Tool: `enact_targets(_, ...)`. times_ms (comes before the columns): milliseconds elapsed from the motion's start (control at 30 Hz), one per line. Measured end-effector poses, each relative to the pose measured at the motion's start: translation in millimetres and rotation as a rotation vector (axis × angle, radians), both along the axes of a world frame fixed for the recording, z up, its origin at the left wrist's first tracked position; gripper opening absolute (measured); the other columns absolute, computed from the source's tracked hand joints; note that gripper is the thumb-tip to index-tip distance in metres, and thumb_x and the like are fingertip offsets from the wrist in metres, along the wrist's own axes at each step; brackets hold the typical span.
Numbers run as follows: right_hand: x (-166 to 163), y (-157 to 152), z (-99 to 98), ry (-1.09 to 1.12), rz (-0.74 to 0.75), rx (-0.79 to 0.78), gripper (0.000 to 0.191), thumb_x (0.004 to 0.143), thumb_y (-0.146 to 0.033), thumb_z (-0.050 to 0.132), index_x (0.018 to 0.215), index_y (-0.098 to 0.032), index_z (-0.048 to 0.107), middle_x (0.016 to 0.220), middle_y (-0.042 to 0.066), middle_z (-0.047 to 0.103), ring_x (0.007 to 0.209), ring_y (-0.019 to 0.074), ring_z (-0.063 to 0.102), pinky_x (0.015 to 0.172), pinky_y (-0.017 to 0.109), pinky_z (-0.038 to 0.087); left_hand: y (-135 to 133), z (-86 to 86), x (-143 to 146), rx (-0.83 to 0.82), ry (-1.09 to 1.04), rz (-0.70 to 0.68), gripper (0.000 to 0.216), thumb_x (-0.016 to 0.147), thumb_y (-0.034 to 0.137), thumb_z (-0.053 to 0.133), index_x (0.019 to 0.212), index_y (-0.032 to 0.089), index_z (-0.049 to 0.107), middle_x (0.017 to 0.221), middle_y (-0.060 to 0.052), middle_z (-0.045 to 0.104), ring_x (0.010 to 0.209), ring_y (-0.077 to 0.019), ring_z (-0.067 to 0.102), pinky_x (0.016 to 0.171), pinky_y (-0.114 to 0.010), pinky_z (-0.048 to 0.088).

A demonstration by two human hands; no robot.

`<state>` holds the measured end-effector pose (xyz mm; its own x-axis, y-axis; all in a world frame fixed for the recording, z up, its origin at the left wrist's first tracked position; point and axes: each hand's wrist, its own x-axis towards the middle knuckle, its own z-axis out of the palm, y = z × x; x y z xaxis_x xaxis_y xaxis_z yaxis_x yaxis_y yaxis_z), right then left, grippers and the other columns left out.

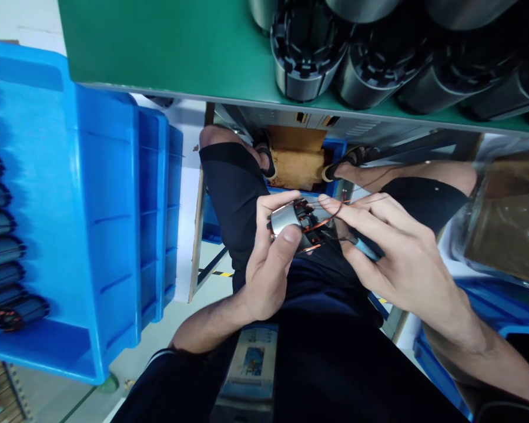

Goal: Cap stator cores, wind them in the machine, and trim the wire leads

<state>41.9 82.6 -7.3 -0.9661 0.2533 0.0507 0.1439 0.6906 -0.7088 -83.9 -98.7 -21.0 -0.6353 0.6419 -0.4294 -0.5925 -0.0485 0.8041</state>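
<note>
Over my lap, my left hand (268, 258) is wrapped around a motor stator (286, 219), a silver cylinder with black slotted end parts and copper windings. Its wound end faces right. My right hand (392, 247) is closed around a blue-handled hand tool (365, 249), whose dark tip lies close to that end; the palm and fingers hide much of the tool, so its exact kind is unclear. Thin copper wires (328, 221) run from the stator to the fingertips of my right hand. Whether those fingers pinch the wires, I cannot tell.
Several silver-and-black cylinders (302, 85) stand along the green table (158, 47) ahead. At left, a blue bin (108, 235) holds rows of wound stators (22, 311). Clear plastic covers a brown box (511, 217) at right, above blue crates (485, 302). Below are my legs and a wooden board (297, 167).
</note>
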Motion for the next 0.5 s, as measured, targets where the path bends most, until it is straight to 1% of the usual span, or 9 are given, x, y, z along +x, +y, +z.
enact_targets(67,-0.7,-2.6,3.0,0.013,0.004,-0.007,0.079,0.106,-0.008,0.069,0.179,-0.037,0.059,0.119,0.008,0.076,0.111,0.0301,0.077,0.109,0.052,0.069,-2.1,-1.3,0.6,-0.013,0.052,-0.026,0.037,0.113,0.058,0.074,0.144,0.038,0.072,0.127,-0.006,0.07,0.108,-0.0273,0.069,0.102,-0.047,0.064)
enact_targets(133,-0.2,-4.2,4.9,0.017,0.01,-0.017,0.077,0.106,-0.007,0.068,0.176,-0.037,0.062,0.12,0.008,0.078,0.111,0.0293,0.079,0.109,0.049,0.07,-4.2,-1.9,1.1,-0.014,0.086,-0.053,0.036,0.115,0.055,0.072,0.148,0.04,0.071,0.131,-0.006,0.069,0.11,-0.0268,0.069,0.106,-0.048,0.063)
enact_targets(233,3.2,-5.7,7.8,-0.003,-0.005,-0.028,0.077,0.107,-0.007,0.067,0.176,-0.042,0.061,0.121,0.006,0.082,0.11,0.0271,0.083,0.101,0.042,0.072,-6.2,-1.2,2.6,-0.001,0.105,-0.08,0.037,0.117,0.054,0.07,0.151,0.04,0.068,0.133,-0.006,0.069,0.11,-0.0264,0.07,0.105,-0.046,0.063)
enact_targets(333,4.9,-3.5,6.3,-0.019,-0.026,-0.025,0.072,0.109,-0.011,0.07,0.174,-0.042,0.065,0.115,0.003,0.085,0.097,0.0228,0.085,0.089,0.035,0.071,-2.7,-5.4,4.5,0.0,0.12,-0.09,0.039,0.118,0.055,0.068,0.152,0.037,0.064,0.13,-0.007,0.069,0.111,-0.0258,0.071,0.105,-0.045,0.064)
enact_targets(400,1.2,1.9,-2.8,-0.009,-0.033,-0.041,0.064,0.11,-0.014,0.072,0.169,-0.038,0.072,0.116,0.002,0.089,0.096,0.0209,0.087,0.089,0.031,0.071,5.4,-17.1,3.9,-0.015,0.13,-0.078,0.04,0.118,0.057,0.069,0.151,0.036,0.063,0.128,-0.006,0.069,0.107,-0.0234,0.07,0.103,-0.043,0.065)
enact_targets(433,-2.3,5.7,-10.9,-0.006,-0.041,-0.059,0.058,0.11,-0.016,0.073,0.164,-0.035,0.076,0.121,0.002,0.091,0.101,0.0216,0.089,0.093,0.031,0.072,11.5,-26.4,2.4,-0.02,0.125,-0.057,0.042,0.116,0.059,0.072,0.149,0.035,0.063,0.125,-0.005,0.068,0.104,-0.022,0.069,0.097,-0.04,0.065)
enact_targets(500,-11.3,14.6,-33.5,-0.047,-0.055,-0.118,0.045,0.11,-0.022,0.074,0.153,-0.03,0.085,0.13,0.003,0.092,0.109,0.0254,0.091,0.101,0.032,0.072,26.4,-49.4,-3.3,-0.034,0.05,0.008,0.047,0.107,0.062,0.084,0.139,0.033,0.065,0.118,-0.004,0.067,0.094,-0.0195,0.067,0.08,-0.034,0.062)
